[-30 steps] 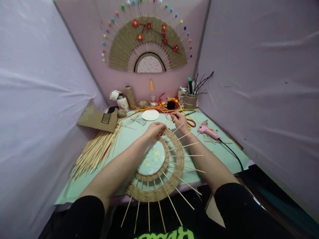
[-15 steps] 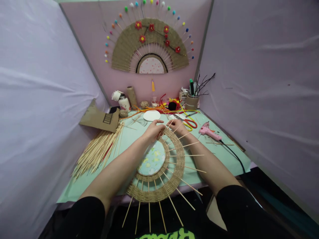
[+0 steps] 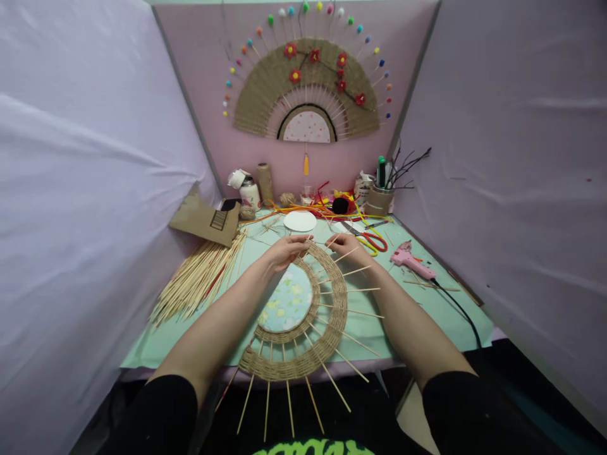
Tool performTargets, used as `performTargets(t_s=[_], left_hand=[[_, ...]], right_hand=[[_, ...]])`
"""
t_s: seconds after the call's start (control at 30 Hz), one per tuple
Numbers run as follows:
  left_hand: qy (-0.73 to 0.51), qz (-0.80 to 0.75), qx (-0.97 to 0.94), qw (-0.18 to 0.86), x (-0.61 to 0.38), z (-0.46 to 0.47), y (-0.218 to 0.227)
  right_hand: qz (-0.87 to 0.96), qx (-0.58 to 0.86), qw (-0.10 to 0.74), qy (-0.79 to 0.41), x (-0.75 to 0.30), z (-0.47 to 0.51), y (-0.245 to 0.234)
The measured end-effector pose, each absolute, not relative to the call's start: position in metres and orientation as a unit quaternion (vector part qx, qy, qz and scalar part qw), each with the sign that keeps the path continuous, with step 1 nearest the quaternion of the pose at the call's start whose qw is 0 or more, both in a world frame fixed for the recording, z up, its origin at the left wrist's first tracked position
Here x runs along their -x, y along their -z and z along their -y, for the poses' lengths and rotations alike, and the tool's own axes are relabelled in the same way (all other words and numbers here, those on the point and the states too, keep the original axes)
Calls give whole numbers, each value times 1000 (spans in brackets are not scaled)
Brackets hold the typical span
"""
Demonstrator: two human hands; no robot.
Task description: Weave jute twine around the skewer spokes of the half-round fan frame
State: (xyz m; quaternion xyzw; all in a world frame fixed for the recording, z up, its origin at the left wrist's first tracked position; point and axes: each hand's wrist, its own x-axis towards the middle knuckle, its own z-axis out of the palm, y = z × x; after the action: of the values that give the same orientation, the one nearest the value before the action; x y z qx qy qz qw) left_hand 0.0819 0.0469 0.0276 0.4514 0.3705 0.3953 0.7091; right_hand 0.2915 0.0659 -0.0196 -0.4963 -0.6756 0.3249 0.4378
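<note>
Half-woven fan lies flat on the counter, near edge and bare skewer spokes overhanging toward the person. Both forearms reach over it. Left hand sits on the far end of the woven band, fingers close together; whether they pinch anything, cannot tell. Right hand just beside it at the far spokes, fingers curled, grip unclear. Loose stick bundle left of the fan. Pink glue gun to the right, red scissors near the right hand. White disc beyond the hands. Finished fan on the back wall.
</note>
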Motion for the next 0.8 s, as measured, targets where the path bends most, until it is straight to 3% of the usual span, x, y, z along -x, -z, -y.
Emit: performTargets(t_s=[0.3, 0.8], left_hand=[[-412, -412, -401, 706, -70, -45, -11], [-452, -413, -317, 724, -67, -45, -1]], right_hand=[[691, 497, 391, -350, -287, -56, 16], [649, 525, 383, -395, -283, -56, 23]])
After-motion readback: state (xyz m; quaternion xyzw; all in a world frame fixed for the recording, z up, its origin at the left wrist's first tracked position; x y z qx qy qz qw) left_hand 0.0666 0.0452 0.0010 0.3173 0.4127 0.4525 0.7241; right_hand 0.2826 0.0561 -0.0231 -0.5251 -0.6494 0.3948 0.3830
